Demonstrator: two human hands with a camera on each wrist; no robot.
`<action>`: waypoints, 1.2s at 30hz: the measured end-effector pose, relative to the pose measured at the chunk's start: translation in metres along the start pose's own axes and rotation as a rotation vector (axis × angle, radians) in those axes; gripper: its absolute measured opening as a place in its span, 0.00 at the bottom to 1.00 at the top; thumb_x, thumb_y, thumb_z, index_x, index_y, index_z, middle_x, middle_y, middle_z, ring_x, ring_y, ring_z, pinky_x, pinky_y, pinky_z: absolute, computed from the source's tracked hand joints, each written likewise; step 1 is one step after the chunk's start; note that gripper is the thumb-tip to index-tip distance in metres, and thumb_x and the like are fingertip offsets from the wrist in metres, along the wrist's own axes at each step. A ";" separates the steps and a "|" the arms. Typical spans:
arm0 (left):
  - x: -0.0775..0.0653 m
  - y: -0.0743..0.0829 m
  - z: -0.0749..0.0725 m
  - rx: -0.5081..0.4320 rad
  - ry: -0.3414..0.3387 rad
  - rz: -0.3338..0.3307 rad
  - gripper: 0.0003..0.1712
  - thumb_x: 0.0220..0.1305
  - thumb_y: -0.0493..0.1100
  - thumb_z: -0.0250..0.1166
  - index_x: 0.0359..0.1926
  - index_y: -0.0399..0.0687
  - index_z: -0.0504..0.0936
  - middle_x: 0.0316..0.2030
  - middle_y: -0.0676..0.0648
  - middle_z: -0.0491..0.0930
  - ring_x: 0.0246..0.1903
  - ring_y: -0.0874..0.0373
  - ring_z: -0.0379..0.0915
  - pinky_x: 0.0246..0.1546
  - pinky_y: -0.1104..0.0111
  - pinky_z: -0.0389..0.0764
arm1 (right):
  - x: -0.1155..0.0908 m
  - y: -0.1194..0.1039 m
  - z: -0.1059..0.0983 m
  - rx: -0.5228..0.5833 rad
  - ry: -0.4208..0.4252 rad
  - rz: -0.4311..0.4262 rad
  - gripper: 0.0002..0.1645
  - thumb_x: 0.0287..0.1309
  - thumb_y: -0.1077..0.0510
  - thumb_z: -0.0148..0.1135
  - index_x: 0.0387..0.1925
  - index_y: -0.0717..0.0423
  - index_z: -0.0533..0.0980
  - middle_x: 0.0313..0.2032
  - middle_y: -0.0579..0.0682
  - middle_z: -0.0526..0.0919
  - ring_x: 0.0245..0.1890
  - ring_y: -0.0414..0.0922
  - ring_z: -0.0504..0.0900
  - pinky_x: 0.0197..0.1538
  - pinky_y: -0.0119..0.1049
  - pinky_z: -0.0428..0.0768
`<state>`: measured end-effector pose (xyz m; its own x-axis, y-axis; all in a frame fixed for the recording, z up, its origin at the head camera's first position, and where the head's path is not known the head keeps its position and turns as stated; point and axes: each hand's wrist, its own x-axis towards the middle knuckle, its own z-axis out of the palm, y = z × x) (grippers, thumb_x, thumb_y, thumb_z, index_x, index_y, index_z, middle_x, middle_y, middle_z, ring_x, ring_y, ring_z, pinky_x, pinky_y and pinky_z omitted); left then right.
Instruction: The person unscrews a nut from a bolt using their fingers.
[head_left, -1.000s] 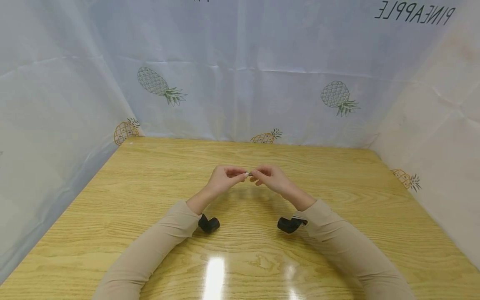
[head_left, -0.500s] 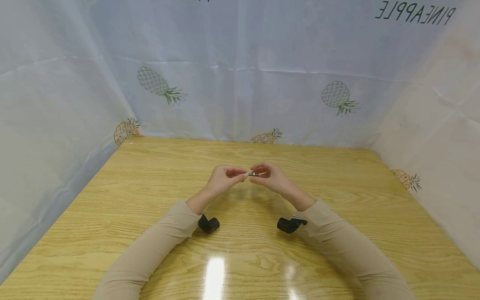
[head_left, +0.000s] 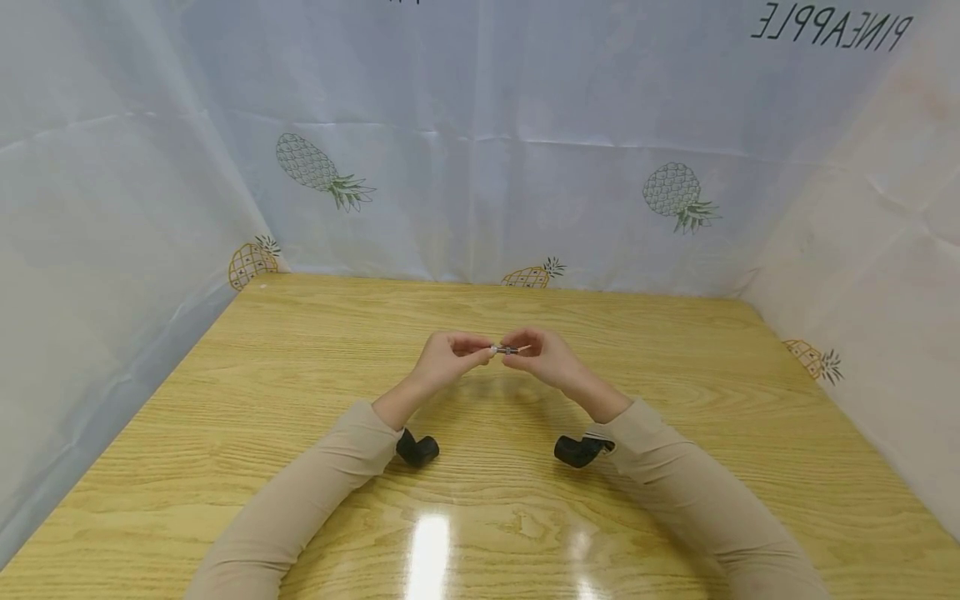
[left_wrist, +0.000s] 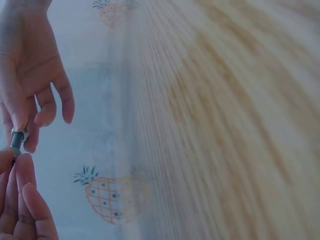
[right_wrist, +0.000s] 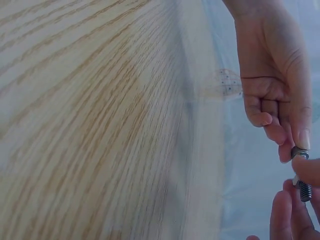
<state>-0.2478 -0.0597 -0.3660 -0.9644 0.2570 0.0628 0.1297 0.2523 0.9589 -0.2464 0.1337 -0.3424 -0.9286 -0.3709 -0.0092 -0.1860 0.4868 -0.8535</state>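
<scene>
Between the two hands a small metal bolt [head_left: 501, 350] lies roughly level above the table. My left hand [head_left: 448, 358] pinches it at the head end [right_wrist: 300, 152] with thumb and fingers. A nut [head_left: 508, 351] sits on the shank, and in the right wrist view the threaded end [right_wrist: 306, 193] sticks out past it. My right hand [head_left: 546, 360] has its thumb and fingertips around the nut [left_wrist: 20, 133]. In the left wrist view bare threads show between the nut and the left fingertips [left_wrist: 25, 162]. Fingers partly hide the bolt in both wrist views.
The hands are over a wood-grain table [head_left: 337, 500]. Pale curtains with pineapple prints [head_left: 480, 200] hang behind it and at both sides. A black curved piece shows under each sleeve cuff, one at the left [head_left: 417, 450] and one at the right [head_left: 577, 451].
My right fingers first covered the shank, then spread apart and bared the nut, and now come in around it again. The left hand stays in place on the bolt's head end.
</scene>
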 end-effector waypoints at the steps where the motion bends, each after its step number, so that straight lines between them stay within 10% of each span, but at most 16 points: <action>1: 0.000 0.000 0.000 -0.002 -0.001 -0.005 0.15 0.60 0.44 0.65 0.46 0.43 0.83 0.42 0.41 0.85 0.38 0.58 0.82 0.46 0.64 0.81 | 0.000 0.000 0.000 0.000 0.005 0.002 0.19 0.59 0.56 0.61 0.52 0.59 0.74 0.51 0.59 0.77 0.48 0.53 0.79 0.51 0.46 0.79; 10: -0.001 0.001 0.000 -0.001 0.001 0.001 0.15 0.60 0.44 0.64 0.46 0.42 0.84 0.43 0.42 0.84 0.40 0.57 0.82 0.46 0.64 0.81 | 0.000 -0.002 -0.001 -0.001 -0.064 0.111 0.25 0.68 0.45 0.47 0.56 0.57 0.73 0.48 0.58 0.82 0.49 0.53 0.80 0.60 0.53 0.71; 36: -0.002 0.002 0.000 0.002 0.003 -0.006 0.15 0.60 0.44 0.65 0.46 0.43 0.83 0.43 0.41 0.84 0.38 0.59 0.82 0.45 0.65 0.81 | -0.002 -0.003 0.000 0.007 -0.028 0.046 0.18 0.62 0.56 0.58 0.52 0.59 0.74 0.52 0.60 0.78 0.51 0.55 0.78 0.55 0.49 0.77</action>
<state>-0.2460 -0.0596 -0.3639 -0.9659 0.2526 0.0574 0.1238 0.2555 0.9588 -0.2445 0.1332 -0.3398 -0.9266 -0.3707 -0.0628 -0.1412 0.4980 -0.8556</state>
